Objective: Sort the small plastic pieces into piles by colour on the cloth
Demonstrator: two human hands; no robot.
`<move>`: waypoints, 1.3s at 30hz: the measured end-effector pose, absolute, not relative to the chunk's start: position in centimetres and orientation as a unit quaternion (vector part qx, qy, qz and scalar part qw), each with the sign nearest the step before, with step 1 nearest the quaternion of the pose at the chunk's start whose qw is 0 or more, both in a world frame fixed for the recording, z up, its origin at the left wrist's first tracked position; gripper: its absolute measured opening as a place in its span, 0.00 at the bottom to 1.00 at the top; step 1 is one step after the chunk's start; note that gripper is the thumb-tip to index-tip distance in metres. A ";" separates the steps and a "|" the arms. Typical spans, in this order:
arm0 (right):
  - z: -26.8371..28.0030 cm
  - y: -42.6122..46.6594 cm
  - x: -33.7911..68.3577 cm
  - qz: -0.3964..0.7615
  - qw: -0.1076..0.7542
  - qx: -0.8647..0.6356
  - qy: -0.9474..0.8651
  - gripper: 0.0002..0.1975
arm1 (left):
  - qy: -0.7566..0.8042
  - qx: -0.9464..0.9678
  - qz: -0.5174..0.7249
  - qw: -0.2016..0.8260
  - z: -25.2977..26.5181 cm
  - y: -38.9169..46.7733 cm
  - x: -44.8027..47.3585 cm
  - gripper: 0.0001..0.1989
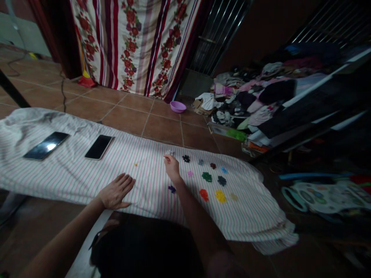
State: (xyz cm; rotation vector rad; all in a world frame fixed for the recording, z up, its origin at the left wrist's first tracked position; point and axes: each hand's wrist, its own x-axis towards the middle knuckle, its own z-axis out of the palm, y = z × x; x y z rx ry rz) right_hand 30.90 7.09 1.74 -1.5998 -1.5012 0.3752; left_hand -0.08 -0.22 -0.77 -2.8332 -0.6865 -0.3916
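My left hand [116, 190] lies flat on the striped cloth [150, 204], fingers stretched out, below a single small orange-yellow piece [135, 165]. Bent into a pinch, my right hand [172, 167] is just in front of a pile of pale grey pieces [171, 153]; whatever its fingertips hold is too small to make out. Small piles sorted by colour surround it: black pieces [186, 158], pink pieces [190, 173], dark purple pieces [172, 189], green pieces [206, 177], red-orange pieces [204, 194] and yellow pieces [220, 196].
Two phones [99, 147] lie at the left of the cloth. More piles, brown [213, 166], blue [224, 170] and beige [234, 196], sit to the right. Beyond the table are a purple basin [177, 107], a flowered curtain [130, 46] and heaped clothes [249, 92].
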 end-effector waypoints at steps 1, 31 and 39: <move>1.8 7.5 31.5 0.146 0.443 -0.652 -0.598 0.13 | -0.231 -0.959 -0.134 0.097 -0.8 -0.2 -0.1 0.38; 1.6 10.6 35.7 0.149 0.415 -0.717 -0.540 0.12 | -0.224 -0.960 -0.139 0.094 -0.5 -0.1 0.0 0.39; 2.4 9.4 32.6 0.135 0.405 -0.667 -0.611 0.14 | -0.233 -0.961 -0.127 0.082 -0.4 -0.2 0.0 0.39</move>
